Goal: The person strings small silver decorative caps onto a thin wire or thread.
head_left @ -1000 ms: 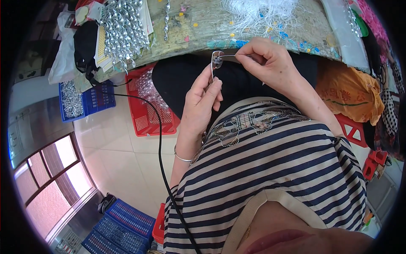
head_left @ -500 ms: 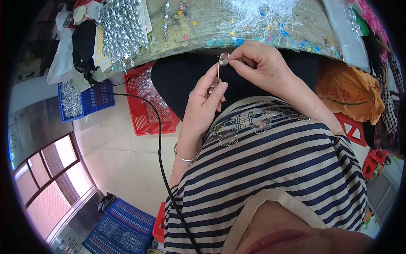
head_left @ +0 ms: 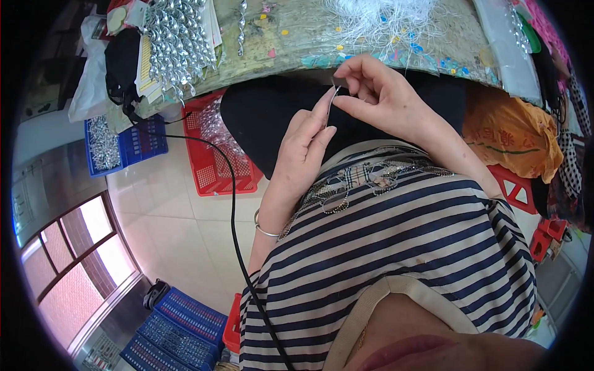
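Over my dark-clad lap, both hands work close together on a thin white string (head_left: 334, 98). My left hand (head_left: 301, 145) is closed on it, the string running along its raised forefinger. Any other small piece inside those fingers is hidden. From the right, my right hand (head_left: 393, 96) meets the string's upper end, thumb beside it and the other fingers curled. Its grip is small and partly hidden. On the table ahead lie a heap of white strings (head_left: 380, 21), a bunch of silver twisted drops (head_left: 179, 46) and a single silver twisted strand (head_left: 242, 28).
The worn table edge (head_left: 278, 69) borders my lap. Left of me stand a red basket (head_left: 216, 176) and blue trays (head_left: 145, 145); more blue trays (head_left: 179, 328) sit lower left. A black cable (head_left: 234, 216) crosses beside my left arm. An orange bag (head_left: 513, 133) is at right.
The string's round loop between my hands has narrowed into a thin line. My right fingers have spread from a tight pinch, and my left fingertips have shifted slightly up and right.
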### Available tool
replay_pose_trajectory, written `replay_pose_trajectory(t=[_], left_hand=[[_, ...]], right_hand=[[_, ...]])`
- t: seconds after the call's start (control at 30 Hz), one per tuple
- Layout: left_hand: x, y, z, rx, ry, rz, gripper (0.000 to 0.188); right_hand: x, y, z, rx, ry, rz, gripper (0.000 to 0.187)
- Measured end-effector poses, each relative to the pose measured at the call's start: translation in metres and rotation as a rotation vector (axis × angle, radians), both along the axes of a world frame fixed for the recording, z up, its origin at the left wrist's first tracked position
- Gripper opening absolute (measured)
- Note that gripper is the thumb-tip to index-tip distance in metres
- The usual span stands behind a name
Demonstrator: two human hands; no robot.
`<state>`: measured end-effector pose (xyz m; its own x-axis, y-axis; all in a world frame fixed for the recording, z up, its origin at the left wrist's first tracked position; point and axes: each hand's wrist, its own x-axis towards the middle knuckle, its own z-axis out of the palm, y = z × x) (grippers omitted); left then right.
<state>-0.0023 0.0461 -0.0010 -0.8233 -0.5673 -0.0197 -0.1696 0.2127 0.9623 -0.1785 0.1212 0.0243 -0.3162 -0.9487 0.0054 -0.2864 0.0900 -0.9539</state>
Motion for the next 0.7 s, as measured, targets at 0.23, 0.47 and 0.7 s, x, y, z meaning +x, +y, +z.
replay_pose_trajectory(t=[0.23,0.47,0.7], left_hand=[[0.000,0.003,0.006,-0.112,-0.073,-0.043,0.049],[0.007,0.001,0.002,-0.118,-0.093,-0.051,0.050],[-0.002,-0.007,-0.004,0.063,0.123,-0.002,0.036]], right_hand=[[-0.007,-0.003,-0.011,-0.029,-0.214,0.045,0.013],[-0.010,-0.002,-0.003,0.114,-0.452,0.001,0.016],[0.000,-0.007,-0.008,0.061,-0.470,0.111,0.016]])
